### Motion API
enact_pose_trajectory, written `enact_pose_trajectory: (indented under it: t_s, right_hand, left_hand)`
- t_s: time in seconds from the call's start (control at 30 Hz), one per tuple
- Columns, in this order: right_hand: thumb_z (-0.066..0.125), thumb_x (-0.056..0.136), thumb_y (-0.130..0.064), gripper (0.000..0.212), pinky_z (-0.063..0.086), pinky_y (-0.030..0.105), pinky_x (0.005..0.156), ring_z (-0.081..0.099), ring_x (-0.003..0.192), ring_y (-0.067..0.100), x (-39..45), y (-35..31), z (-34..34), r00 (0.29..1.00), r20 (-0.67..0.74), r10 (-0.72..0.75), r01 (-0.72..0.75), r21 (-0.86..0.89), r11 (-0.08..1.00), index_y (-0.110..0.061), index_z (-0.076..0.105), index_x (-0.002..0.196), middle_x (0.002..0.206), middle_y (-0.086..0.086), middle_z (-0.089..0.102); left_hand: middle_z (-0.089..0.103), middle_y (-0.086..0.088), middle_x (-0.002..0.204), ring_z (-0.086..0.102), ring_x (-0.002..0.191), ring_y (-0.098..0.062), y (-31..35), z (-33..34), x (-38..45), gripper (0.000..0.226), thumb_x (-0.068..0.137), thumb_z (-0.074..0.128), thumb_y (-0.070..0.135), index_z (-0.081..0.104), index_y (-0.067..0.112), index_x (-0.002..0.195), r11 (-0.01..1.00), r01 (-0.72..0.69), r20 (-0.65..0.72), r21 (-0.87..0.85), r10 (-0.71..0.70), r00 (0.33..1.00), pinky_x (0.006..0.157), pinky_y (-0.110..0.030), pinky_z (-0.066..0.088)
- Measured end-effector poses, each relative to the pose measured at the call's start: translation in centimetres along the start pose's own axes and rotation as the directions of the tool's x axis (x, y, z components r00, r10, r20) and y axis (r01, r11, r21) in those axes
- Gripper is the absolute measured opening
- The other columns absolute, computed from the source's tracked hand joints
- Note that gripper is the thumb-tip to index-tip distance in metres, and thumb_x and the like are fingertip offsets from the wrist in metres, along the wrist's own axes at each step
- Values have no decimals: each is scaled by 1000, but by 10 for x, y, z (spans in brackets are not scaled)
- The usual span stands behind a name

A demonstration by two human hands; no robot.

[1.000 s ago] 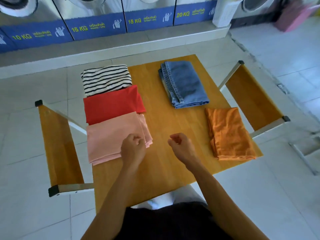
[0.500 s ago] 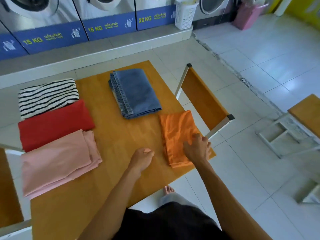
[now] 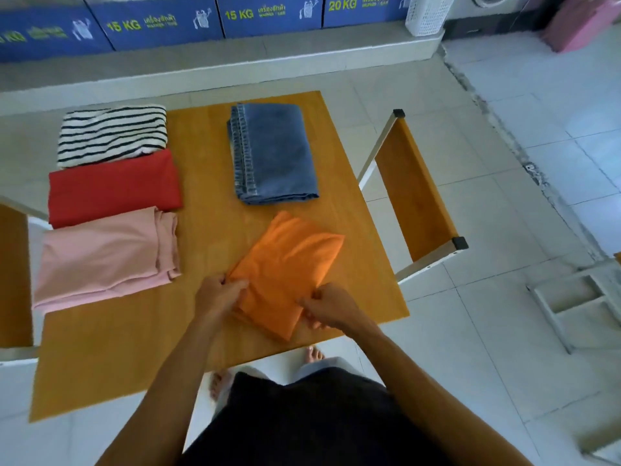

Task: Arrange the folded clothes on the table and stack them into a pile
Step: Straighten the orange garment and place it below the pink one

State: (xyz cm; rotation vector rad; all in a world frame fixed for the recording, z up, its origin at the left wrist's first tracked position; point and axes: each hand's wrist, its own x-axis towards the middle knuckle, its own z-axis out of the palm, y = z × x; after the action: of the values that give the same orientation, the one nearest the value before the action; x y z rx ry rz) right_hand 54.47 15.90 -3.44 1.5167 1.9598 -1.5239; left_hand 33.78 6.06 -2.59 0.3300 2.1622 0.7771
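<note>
On the wooden table (image 3: 208,203) lie several folded garments. A striped black-and-white one (image 3: 112,134), a red one (image 3: 112,188) and a pink one (image 3: 104,258) form a column on the left. Folded blue jeans (image 3: 274,153) lie at the far middle. An orange garment (image 3: 289,267) sits tilted near the front edge. My left hand (image 3: 218,294) pinches its near left corner. My right hand (image 3: 327,309) grips its near right edge.
A wooden chair (image 3: 413,193) stands at the table's right side, another chair (image 3: 13,274) at the left. A white frame (image 3: 571,297) lies on the tiled floor to the right. Washing machines with blue labels line the far wall, with a white basket (image 3: 426,13) beside them.
Both hands moved from the table's middle to the orange garment and took hold of it. The garment has shifted left toward the table's centre and turned at an angle.
</note>
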Motion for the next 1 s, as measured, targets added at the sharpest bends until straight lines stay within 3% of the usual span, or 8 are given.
enact_pose_trajectory:
  t_s: [0.07, 0.17, 0.23, 0.37, 0.57, 0.77, 0.9, 1.0]
  right_hand:
    - [55, 93, -43, 47, 59, 25, 67, 76, 72, 23, 2, -14, -1, 996, 87, -3, 10, -83, 996, -3, 77, 83, 71, 6, 77]
    - [53, 91, -43, 34, 50, 31, 70, 66, 74, 27, 19, -33, -16, 986, -141, -83, 63, -139, 988, -20, 65, 69, 73, 4, 67]
    - [57, 89, -41, 25, 53, 40, 86, 62, 100, 30, 35, -50, -29, 958, -243, -151, 113, -163, 980, -20, 66, 98, 106, 10, 64]
    - [62, 90, -44, 62, 41, 53, 105, 39, 132, 39, 71, -84, -35, 966, -179, -187, 125, -309, 943, -7, 45, 138, 141, 19, 44]
    - [64, 82, -61, 75, 39, 53, 104, 42, 132, 40, 84, -96, -14, 967, -184, -175, 69, -471, 879, -12, 44, 136, 141, 16, 48]
    - [70, 71, -68, 71, 51, 39, 87, 62, 111, 33, 78, -81, -9, 994, -93, -60, 18, -399, 917, -15, 59, 117, 121, 11, 65]
    - [71, 74, -60, 41, 50, 33, 72, 64, 87, 23, 66, -79, 6, 990, -69, -119, 85, -376, 923, -22, 65, 88, 108, 6, 72]
    - [78, 78, -42, 46, 54, 37, 80, 65, 95, 21, 59, -75, 19, 994, 22, -109, 111, -125, 986, -17, 64, 114, 116, 5, 70]
  left_hand:
    - [64, -12, 121, 59, 107, -32, -14, -18, -1, 48, 77, 70, 37, 62, 14, 119, 999, -13, -227, -36, 4, 974, 94, -49, 50]
    - [49, -19, 135, 49, 120, -38, -30, -33, -15, 69, 79, 70, 46, 47, 10, 133, 985, 117, -502, -126, -165, 849, 95, -53, 47]
    - [48, -21, 137, 50, 122, -40, -42, -30, -25, 78, 81, 68, 52, 42, 4, 137, 945, 245, -439, -217, -318, 840, 95, -54, 48]
    - [70, -14, 97, 68, 91, -33, -50, -12, -48, 50, 84, 65, 51, 66, 4, 99, 905, 215, -222, -367, -309, 925, 79, -44, 57]
    - [69, -19, 108, 67, 96, -35, -52, -14, -44, 50, 82, 71, 45, 65, 3, 109, 833, 249, -97, -494, -337, 936, 68, -33, 54]
    - [67, -6, 110, 62, 103, -31, -61, -36, -37, 40, 83, 63, 45, 64, 14, 108, 868, 221, -149, -444, -315, 937, 94, -50, 51]
    - [60, 2, 108, 56, 96, -21, -63, -43, -36, 29, 85, 56, 47, 56, 27, 105, 917, 139, -264, -373, -248, 932, 82, -42, 47]
    - [57, 5, 111, 54, 98, -19, -68, -51, -37, 37, 87, 54, 47, 55, 25, 118, 934, 90, -307, -346, -203, 930, 83, -40, 46]
